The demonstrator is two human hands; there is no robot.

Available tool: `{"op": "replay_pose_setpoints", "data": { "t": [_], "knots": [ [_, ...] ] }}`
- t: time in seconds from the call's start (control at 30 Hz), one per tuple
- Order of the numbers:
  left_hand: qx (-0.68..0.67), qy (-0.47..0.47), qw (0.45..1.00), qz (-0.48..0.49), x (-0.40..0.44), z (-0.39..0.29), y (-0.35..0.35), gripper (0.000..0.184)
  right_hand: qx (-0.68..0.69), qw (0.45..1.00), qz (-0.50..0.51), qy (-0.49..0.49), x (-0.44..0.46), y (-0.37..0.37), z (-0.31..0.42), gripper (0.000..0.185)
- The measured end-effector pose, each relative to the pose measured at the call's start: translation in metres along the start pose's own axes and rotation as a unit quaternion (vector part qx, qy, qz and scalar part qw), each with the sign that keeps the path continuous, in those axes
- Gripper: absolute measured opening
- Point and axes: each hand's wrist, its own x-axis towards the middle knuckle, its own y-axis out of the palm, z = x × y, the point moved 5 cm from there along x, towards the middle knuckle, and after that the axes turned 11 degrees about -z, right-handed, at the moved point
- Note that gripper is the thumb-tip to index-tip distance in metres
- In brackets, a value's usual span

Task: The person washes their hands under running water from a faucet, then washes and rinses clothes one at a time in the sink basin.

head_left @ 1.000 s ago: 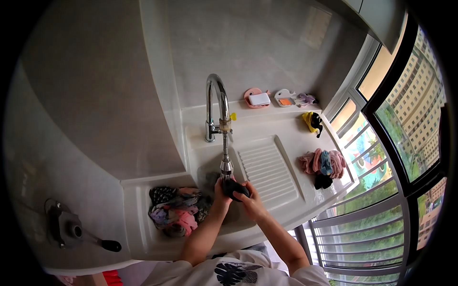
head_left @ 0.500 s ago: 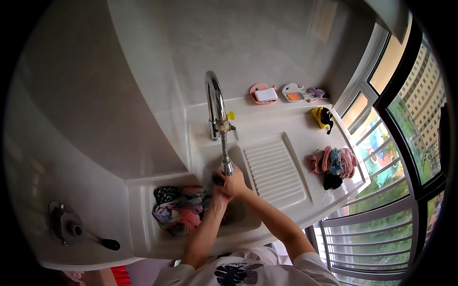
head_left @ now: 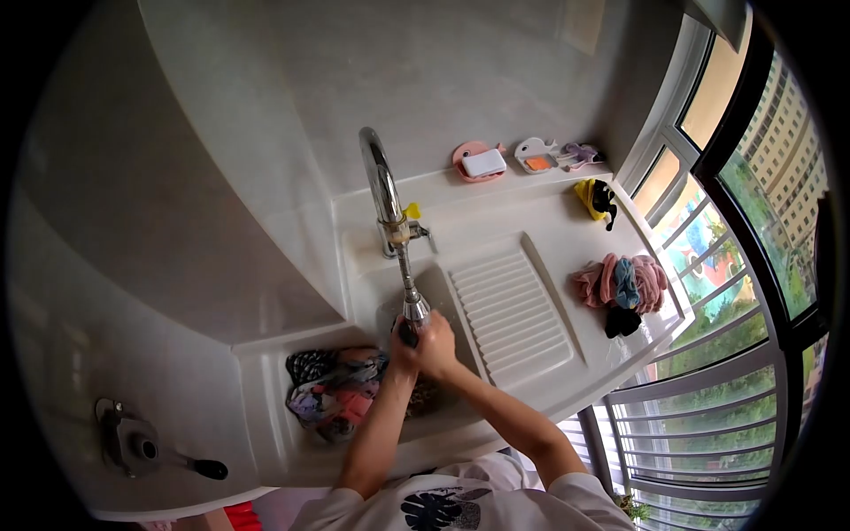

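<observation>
Under the nozzle of the chrome faucet (head_left: 382, 190), my left hand (head_left: 404, 354) and my right hand (head_left: 435, 345) are pressed together over the sink basin (head_left: 459, 354). A small dark item (head_left: 408, 333) shows between them, mostly hidden by the fingers. My left hand is wrapped round it on the left side, and my right hand closes over it from the right. Beside my left forearm lies a heap of patterned and pink cloth (head_left: 335, 394) in the left part of the sink.
Right of the basin is a ribbed washboard (head_left: 515, 310). Farther right lie bundled pink and blue cloths (head_left: 622, 285) and a yellow-and-black cloth (head_left: 597, 202). A pink soap dish (head_left: 464, 165) and a white whale-shaped dish (head_left: 535, 152) stand on the back ledge.
My right hand has moved left from the dark item's right side and closed over it against my left hand. More of the item is now hidden. The camera view has shifted.
</observation>
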Motion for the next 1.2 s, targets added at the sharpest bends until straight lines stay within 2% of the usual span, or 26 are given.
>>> {"op": "replay_pose_setpoints", "data": {
  "t": [0.03,0.07,0.1,0.13,0.17,0.2,0.27,0.4,0.47,0.5,0.53,0.57,0.6,0.63,0.67,0.73,0.77,0.8,0.87,0.93,0.97,1.0,1.07,1.13,1.17,1.2],
  "knots": [
    [-0.091,-0.026,0.994,0.046,0.001,0.003,-0.007,0.038,-0.04,0.985,0.167,-0.002,-0.013,0.019,0.01,0.033],
    [-0.174,-0.059,0.979,0.091,0.001,0.006,-0.014,0.037,-0.04,0.985,0.167,-0.001,-0.012,0.02,0.008,0.033],
    [-0.143,-0.047,0.985,0.09,0.001,0.007,-0.01,0.038,-0.018,0.994,0.1,0.036,-0.007,0.015,-0.001,0.028],
    [-0.089,-0.045,0.995,0.026,-0.001,0.007,-0.01,0.037,0.004,0.997,0.031,0.073,0.0,0.011,-0.014,0.023],
    [-0.034,-0.049,0.998,-0.038,-0.004,0.007,-0.012,0.037,0.013,0.999,0.021,0.036,0.013,0.011,-0.031,0.023],
    [0.042,-0.059,0.984,-0.164,-0.015,0.004,-0.018,0.037,-0.031,0.992,0.078,0.091,0.015,0.013,-0.056,0.03],
    [0.026,-0.015,0.97,-0.241,-0.031,-0.002,-0.005,0.037,-0.01,0.98,0.104,0.169,0.027,-0.006,-0.064,0.027],
    [-0.009,0.009,0.98,-0.199,-0.024,-0.021,-0.01,0.037,0.116,0.957,0.017,0.263,0.003,-0.013,-0.086,0.028],
    [-0.015,-0.016,0.989,-0.144,-0.016,-0.012,-0.001,0.036,0.078,0.979,-0.075,0.171,-0.006,-0.015,-0.043,0.034],
    [0.035,0.004,0.995,-0.098,-0.014,-0.011,0.005,0.035,0.058,0.994,0.0,0.095,-0.019,-0.01,-0.017,0.038],
    [0.005,-0.039,0.998,-0.052,-0.012,-0.006,-0.005,0.037,0.037,0.996,0.076,0.021,-0.03,-0.007,0.005,0.041],
    [-0.02,-0.084,0.996,-0.008,-0.01,-0.002,-0.016,0.039,0.036,0.996,0.074,0.025,-0.029,-0.01,0.009,0.041],
    [-0.062,-0.143,0.985,0.069,-0.015,0.004,0.0,0.041,0.029,0.988,0.149,-0.017,-0.025,-0.006,0.017,0.039],
    [-0.031,-0.102,0.991,0.082,-0.017,0.002,0.007,0.041,0.023,0.973,0.223,-0.06,-0.023,0.0,0.022,0.038],
    [0.0,-0.059,0.994,0.092,-0.02,-0.001,0.016,0.041,0.024,0.973,0.222,-0.061,-0.014,0.006,0.012,0.038],
    [0.051,-0.079,0.968,-0.232,-0.026,0.01,0.035,0.034,-0.069,0.993,0.041,0.082,0.014,0.005,-0.027,0.033],
    [0.068,-0.076,0.983,-0.151,-0.017,0.012,0.031,0.03,-0.07,0.993,0.041,0.083,0.013,0.007,-0.03,0.033],
    [0.067,-0.079,0.983,-0.152,-0.01,0.014,0.016,0.03,-0.086,0.994,0.015,0.071,0.014,0.003,-0.028,0.034],
    [0.166,0.067,0.982,0.055,0.005,0.008,0.003,0.024,-0.076,0.996,0.008,0.045,0.007,-0.003,-0.009,0.031],
    [0.022,-0.002,1.0,0.022,0.01,0.014,-0.013,0.023,-0.037,0.989,0.088,-0.11,0.003,-0.02,0.04,0.033],
    [-0.027,-0.025,0.999,0.009,0.012,0.017,-0.021,0.023,-0.036,0.982,0.137,-0.128,-0.013,0.002,0.014,0.033],
    [-0.004,-0.044,0.998,-0.049,0.001,0.018,0.006,0.025,0.023,0.992,0.073,-0.103,-0.004,0.002,-0.007,0.031],
    [0.043,-0.082,0.982,-0.164,-0.018,0.017,0.046,0.031,-0.063,0.994,0.064,0.061,0.019,0.006,-0.045,0.03],
    [0.06,-0.084,0.984,-0.148,-0.003,0.018,0.012,0.035,-0.055,0.995,0.054,0.063,0.02,0.008,-0.055,0.029],
    [0.193,0.054,0.98,-0.022,0.016,0.011,-0.027,0.033,-0.059,0.997,0.038,0.016,0.014,0.004,-0.036,0.031],
    [0.17,0.062,0.981,0.072,0.016,0.008,-0.027,0.03,-0.063,0.997,0.021,-0.033,0.007,0.001,-0.014,0.033]
  ]
}}
